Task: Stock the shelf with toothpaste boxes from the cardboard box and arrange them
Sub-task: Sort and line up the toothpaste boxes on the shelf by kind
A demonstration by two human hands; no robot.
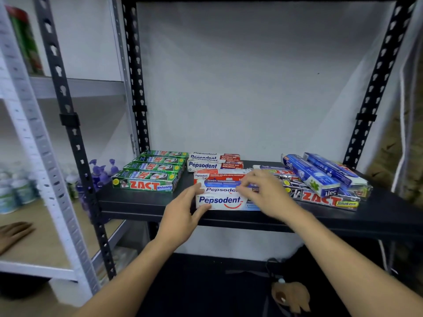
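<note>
The left hand (pixel 183 211) is clamped, thumb and fingers, on the near end of the Pepsodent box (pixel 219 200) at the shelf (pixel 142 207) front edge. The right hand (pixel 263 191) is blurred over the far end; its grip cannot be told. Light, crushable card, judged best held by its ends.

Green boxes (pixel 146 184): "ZACT", front one adds "Whitening". White front box (pixel 220 200): "Pepsodent". White-red rear boxes (pixel 214 165): "Pepsodent", "PENCEGAH GIGI BERLUBANG". Dark box (pixel 320 199) on the right: "ZACT". Blue boxes (pixel 313 177): lettering unclear.
</note>
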